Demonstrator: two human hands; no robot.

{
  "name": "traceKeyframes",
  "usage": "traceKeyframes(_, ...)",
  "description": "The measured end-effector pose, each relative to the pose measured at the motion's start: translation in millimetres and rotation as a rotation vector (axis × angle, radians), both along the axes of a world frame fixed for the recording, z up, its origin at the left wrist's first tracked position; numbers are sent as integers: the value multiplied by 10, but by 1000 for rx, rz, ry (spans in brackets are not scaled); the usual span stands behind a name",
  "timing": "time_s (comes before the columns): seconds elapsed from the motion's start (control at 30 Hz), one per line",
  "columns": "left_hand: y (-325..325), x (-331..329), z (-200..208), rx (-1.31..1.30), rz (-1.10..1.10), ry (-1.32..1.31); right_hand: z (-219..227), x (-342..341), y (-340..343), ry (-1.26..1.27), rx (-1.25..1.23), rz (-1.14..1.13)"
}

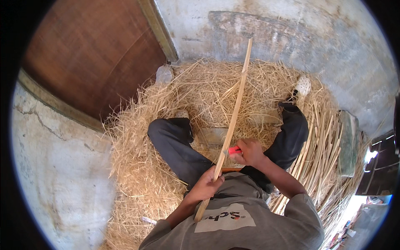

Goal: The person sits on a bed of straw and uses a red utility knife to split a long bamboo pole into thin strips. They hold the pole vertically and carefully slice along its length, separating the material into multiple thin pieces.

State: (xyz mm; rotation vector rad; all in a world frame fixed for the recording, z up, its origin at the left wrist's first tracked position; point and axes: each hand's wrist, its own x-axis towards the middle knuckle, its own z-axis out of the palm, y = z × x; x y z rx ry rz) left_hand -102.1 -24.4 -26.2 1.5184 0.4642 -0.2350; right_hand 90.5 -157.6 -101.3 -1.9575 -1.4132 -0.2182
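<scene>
A long, pale bamboo strip [238, 104] slants up and away from my lap, its lower end against my shirt and its far end near the wall. My left hand [205, 186] is closed round its lower part. In my right hand [251, 152] I grip a knife [235, 150] by its red handle. Its small greyish blade lies at the strip, a little above my left hand; the edge is too small to make out clearly.
Thin straw-coloured shavings [208, 89] lie thickly around my bent legs. Many long bamboo sticks [310, 166] are piled at my right beside a green slab-like object [348, 143]. A brown door panel [96, 54] stands at far left, with a stained wall [287, 33] ahead.
</scene>
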Motion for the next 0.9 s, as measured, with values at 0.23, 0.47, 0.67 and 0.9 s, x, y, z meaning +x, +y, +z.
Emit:
traceKeyframes(0.23, 43, -142, -33, 58, -79, -46, 181, 907, 102, -75, -93, -451)
traceKeyframes(0.47, 50, -224, -316, 227, -169, -205, -132, 1875, 137, -153, -310, -668)
traceKeyframes(0.67, 157, -149, -161, 381, -193, 18, -304, 1972, 496, 3, -312, -666)
traceKeyframes(0.9, 235, -128, -131, 414, -208, 85, -407, 1966, 656, 127, -405, -651)
